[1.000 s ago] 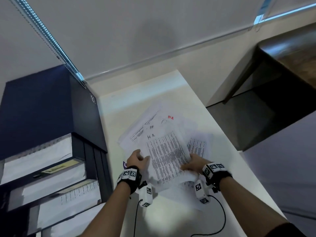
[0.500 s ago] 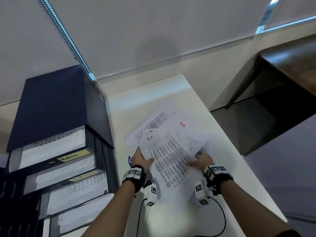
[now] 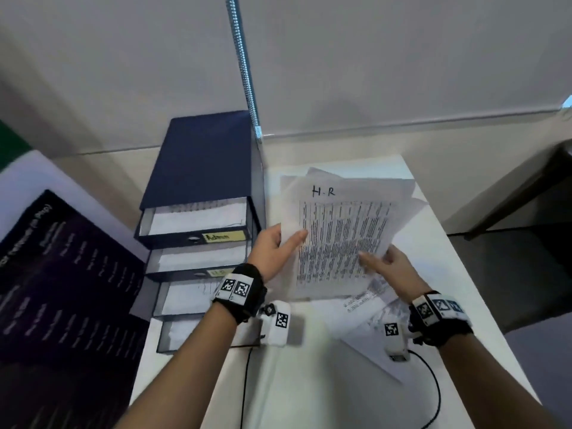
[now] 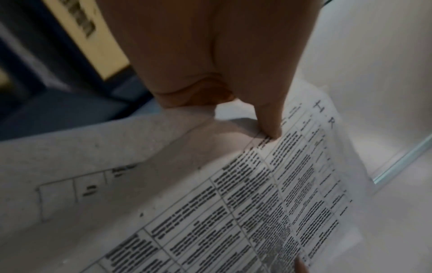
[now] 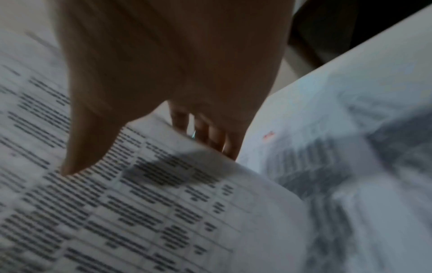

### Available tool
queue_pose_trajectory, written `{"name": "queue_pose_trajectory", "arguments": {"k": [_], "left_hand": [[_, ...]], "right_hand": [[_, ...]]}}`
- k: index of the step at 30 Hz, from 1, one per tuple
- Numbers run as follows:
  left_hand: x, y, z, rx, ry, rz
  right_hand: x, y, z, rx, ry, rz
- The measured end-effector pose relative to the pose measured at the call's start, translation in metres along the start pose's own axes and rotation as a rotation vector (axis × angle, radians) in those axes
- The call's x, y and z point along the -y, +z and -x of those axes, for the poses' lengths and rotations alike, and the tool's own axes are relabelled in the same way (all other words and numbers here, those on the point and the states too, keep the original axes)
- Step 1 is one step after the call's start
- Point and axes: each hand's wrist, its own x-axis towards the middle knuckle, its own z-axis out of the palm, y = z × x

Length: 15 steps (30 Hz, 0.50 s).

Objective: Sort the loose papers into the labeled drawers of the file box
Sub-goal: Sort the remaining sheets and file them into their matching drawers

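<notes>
Holding, in both hands, one printed sheet headed "H.R" [image 3: 337, 236], lifted off the tabletop [image 3: 309, 382].

Item, nearest: left hand [image 3: 274, 247], fingers pinching the sheet's left edge, thumb [image 4: 268, 118] on the print. Right hand [image 3: 391, 270], thumb on top, fingers [image 5: 210, 134] curled under the lower right edge. Both grips are light; the paper bows between them.

Item, beneath: loose papers [image 3: 365, 308], overlapping, still to sort.

Item, left and farther: file box [image 3: 201, 159], dark blue, four drawers pulled open and stepped. Top drawer tagged "Admin" [image 3: 224, 236]. Second drawer label [image 3: 221, 271] partly hidden by my wrist; I judge it the H.R one, though I cannot read it.

Method, as I judge it: confirm that label first, keep the sheet flat and level, lead with the left edge, lower it onto the paper already there, then let go right hand first so corners do not catch on the drawer above.
</notes>
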Motion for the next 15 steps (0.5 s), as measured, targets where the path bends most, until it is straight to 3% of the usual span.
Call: {"name": "queue_pose_trajectory", "arguments": {"k": [5,8,12,15], "left_hand": [[-0.003,-0.067,0.048,-0.168,0.006,0.182],[0.023,-0.108,0.082,-0.266,-0.088,0.262],[0.074,-0.157,0.133,-0.189,-0.238,0.23],[0.101,-0.178,0.166,-0.202,-0.295,0.262]], "right_hand": [[0.048,0.076,0.016,0.124,-0.103,0.141],[0.055,0.123,0.024,0.184,-0.179,0.107],[0.055,0.179,0.035,0.21,-0.106,0.082],[0.055,0.21,0.049,0.351,-0.108,0.12]]}}
